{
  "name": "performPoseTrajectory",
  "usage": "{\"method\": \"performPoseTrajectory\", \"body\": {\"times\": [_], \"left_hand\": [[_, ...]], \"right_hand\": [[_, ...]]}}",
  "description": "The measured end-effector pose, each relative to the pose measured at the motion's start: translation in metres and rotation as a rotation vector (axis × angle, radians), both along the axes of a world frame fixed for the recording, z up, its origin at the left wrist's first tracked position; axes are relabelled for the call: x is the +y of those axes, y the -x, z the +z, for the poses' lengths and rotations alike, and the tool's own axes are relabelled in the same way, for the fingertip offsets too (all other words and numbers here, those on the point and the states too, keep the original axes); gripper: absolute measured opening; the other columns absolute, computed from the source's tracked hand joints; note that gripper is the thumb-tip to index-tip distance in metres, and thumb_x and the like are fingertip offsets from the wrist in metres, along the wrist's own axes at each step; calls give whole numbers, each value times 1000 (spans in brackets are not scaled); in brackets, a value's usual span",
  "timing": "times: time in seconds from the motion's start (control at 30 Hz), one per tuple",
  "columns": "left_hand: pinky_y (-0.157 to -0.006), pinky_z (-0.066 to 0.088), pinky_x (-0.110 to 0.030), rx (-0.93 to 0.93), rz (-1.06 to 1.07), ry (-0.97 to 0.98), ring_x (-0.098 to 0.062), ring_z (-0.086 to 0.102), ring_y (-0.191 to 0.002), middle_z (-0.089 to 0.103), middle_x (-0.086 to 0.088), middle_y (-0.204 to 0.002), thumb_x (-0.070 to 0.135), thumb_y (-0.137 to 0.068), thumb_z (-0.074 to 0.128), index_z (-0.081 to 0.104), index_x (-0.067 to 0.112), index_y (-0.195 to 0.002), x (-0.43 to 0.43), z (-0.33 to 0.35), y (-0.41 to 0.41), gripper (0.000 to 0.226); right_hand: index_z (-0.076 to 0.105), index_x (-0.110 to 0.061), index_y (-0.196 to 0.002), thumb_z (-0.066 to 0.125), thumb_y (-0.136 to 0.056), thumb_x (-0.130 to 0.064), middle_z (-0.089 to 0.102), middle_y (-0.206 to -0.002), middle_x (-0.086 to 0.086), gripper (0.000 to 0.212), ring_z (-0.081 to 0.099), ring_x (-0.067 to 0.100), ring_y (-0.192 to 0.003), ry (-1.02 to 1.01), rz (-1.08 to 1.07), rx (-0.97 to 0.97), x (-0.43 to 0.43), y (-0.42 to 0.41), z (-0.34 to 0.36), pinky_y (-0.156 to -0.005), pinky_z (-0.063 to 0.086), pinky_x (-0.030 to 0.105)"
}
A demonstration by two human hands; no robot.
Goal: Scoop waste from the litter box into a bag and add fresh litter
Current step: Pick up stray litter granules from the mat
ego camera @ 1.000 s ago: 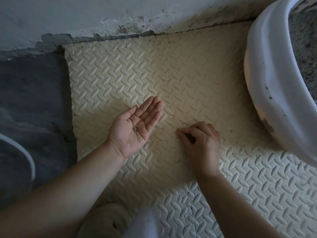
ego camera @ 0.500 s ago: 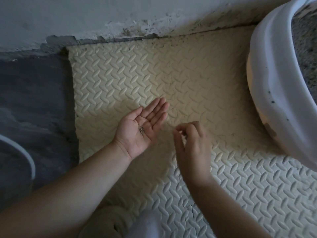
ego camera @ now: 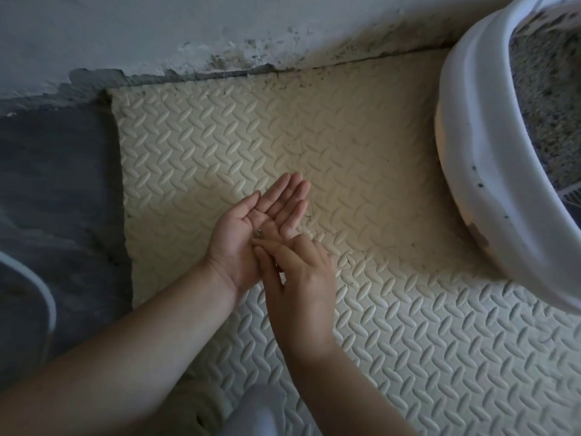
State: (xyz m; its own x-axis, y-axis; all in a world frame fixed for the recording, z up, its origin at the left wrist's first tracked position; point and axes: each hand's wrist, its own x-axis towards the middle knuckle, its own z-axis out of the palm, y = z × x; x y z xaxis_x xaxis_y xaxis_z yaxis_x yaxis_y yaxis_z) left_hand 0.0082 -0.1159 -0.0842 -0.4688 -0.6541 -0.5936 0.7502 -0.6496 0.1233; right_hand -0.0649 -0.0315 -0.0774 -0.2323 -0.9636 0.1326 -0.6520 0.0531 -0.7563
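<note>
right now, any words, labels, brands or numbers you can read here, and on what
No readable text anywhere in this view. The litter box shows no label or brand on its white side, the foam mat has only an embossed pattern, and the wall shows only stains.

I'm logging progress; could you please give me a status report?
Left hand open, palm up, a few litter grains on it. Right hand fingertips at that palm, grip unclear. Litter box at right, nothing blocking.
</note>
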Motion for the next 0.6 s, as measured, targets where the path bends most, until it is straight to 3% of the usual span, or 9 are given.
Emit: {"method": "performPoseTrajectory", "body": {"times": [0.13,0.2,0.3,0.43,0.6], "left_hand": [[-102,42,-43,34,-6,-12,-36,57,-118,59,-21,-126,14,-93,35,60,-11,-117,-1,-3,-3,43],[-102,44,-43,38,-1,-35,-36,56,-118,59,-22,-126,17,-94,33,60,-11,-118,1,-5,-6,45],[-103,44,-42,53,-1,-52,-32,55,-121,60,-19,-127,19,-96,32,60,-9,-119,3,-8,-12,46],[-100,47,-43,26,28,-57,-32,55,-121,60,-18,-127,16,-93,37,61,-8,-119,1,-10,-20,42],[-99,47,-40,9,49,-39,-30,57,-119,61,-16,-126,13,-88,44,63,-7,-116,-2,-9,-26,40]], "right_hand": [[71,-20,-111,58,-94,-24,57,-80,-2,21,53,17,-74,111,57,-29,5,13,0,-66,45,38],[70,-18,-110,65,-90,-19,56,-80,-1,21,54,16,-73,140,-13,-36,8,30,-3,-66,46,35],[73,-19,-102,75,-82,-19,56,-86,-5,20,56,16,-79,34,-194,-25,14,60,-13,-72,49,37],[73,-27,-104,76,-79,-29,54,-90,-10,25,51,13,-90,-151,-146,19,13,71,-24,-82,48,41],[73,-37,-100,74,-76,-42,54,-87,-14,25,49,11,-88,-203,-188,82,-3,57,-30,-89,38,32]]}}
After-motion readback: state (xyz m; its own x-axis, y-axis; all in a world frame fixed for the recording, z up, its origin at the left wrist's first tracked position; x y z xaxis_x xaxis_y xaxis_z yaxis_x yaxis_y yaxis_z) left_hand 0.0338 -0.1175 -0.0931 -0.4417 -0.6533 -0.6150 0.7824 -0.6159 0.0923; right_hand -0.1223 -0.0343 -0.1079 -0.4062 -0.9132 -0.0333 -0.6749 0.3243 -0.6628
